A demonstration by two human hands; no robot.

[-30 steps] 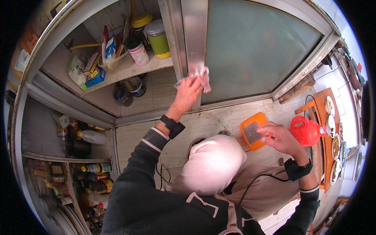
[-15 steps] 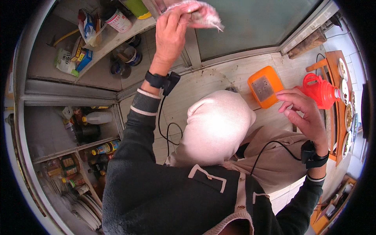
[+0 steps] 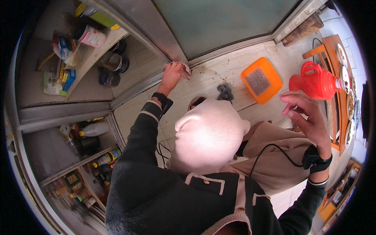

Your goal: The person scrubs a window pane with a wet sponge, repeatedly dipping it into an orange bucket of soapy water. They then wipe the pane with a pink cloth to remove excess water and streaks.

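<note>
My left hand (image 3: 171, 79) is closed on a crumpled pinkish-white cloth (image 3: 187, 69). It presses the cloth low on the grey metal cabinet frame (image 3: 168, 33), where the post meets the floor. My right hand (image 3: 307, 113) hangs in the air with fingers loosely bent and apart, holding nothing that I can see. Beyond that hand stands a red plastic jug (image 3: 315, 84) with a handle. An orange basin (image 3: 277, 76) holding murky dark water rests on the floor between my hands. A dark scouring pad (image 3: 225, 92) lies on the tiles beyond my knee.
Open shelves at left hold a red-and-white jar (image 3: 93, 37), a blue box (image 3: 69, 80), a white bottle (image 3: 94, 129) and other bottles. A frosted panel (image 3: 227, 19) stands ahead. To the right, plates of food (image 3: 345, 80) sit by an orange wooden stool (image 3: 333, 47). Wooden block (image 3: 303, 29) at the corner.
My left hand has brought the cloth down from high on the frame to its foot near the floor. The right hand has barely moved. The scouring pad now shows more fully.
</note>
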